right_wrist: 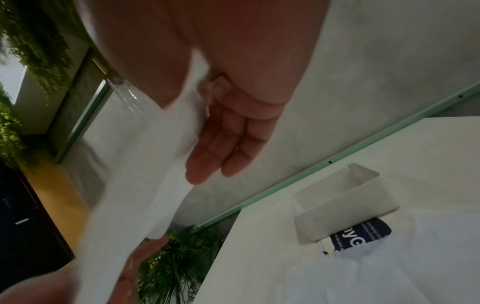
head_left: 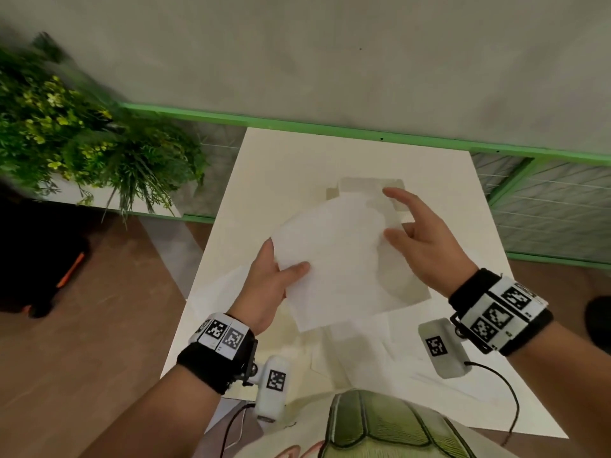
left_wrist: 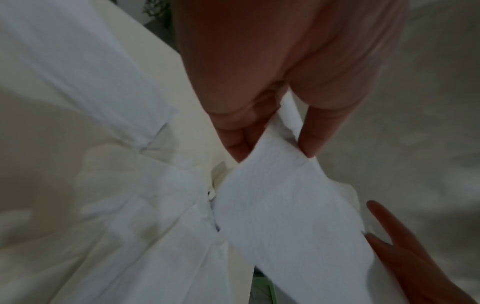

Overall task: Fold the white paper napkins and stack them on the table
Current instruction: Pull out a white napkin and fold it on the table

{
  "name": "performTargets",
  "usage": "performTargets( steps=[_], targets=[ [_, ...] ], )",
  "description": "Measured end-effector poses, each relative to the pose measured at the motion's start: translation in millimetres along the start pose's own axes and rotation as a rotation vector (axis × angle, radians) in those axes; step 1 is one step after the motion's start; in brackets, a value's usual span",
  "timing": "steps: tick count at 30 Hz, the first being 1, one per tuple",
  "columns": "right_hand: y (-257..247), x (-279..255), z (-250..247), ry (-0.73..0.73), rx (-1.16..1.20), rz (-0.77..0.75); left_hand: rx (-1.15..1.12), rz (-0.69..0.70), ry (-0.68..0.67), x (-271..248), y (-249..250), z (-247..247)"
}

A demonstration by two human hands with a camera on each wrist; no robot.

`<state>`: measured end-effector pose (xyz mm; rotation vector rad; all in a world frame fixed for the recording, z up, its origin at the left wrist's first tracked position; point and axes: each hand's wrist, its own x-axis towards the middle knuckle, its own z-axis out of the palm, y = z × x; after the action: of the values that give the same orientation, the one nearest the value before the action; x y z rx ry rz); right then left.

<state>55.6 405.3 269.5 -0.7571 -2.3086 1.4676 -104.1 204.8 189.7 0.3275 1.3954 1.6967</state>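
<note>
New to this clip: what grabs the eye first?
The white napkin held up over the middle of the white table: the left hand pinches its near-left edge and the right hand holds its right edge, fingers spread. Next, the leafy green plant at far left, beside the table. A small white box stands at the table's far end.

1. I see a plain white napkin (head_left: pixel 334 259) over a white table (head_left: pixel 264 166).
2. The wristbands (head_left: pixel 496 312) are black, with black-and-white square markers.
3. The rail (head_left: pixel 330 127) is green.
4. The floor (head_left: pixel 99 342) is brown.
</note>
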Motion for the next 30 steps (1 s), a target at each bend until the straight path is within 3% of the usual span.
performTargets(
  steps=[3, 9, 19, 26, 30],
  targets=[
    [5, 0, -2, 0.022, 0.048, -0.036, 0.088, 0.107, 0.019, 4, 11, -5],
    [0, 5, 11, 0.032, 0.096, -0.001, 0.066, 0.069, 0.138, 8, 19, -20],
    [-5, 13, 15, 0.039, 0.433, 0.102, -0.044, 0.212, 0.121, 6, 30, -26],
    [-9, 16, 11, -0.052, 0.824, 0.339, 0.052, 0.34, 0.054, -5, 37, -37],
    [3, 20, 25, -0.051, 0.614, 0.605, 0.181, 0.461, 0.027, -17, 47, -35]
  ],
)
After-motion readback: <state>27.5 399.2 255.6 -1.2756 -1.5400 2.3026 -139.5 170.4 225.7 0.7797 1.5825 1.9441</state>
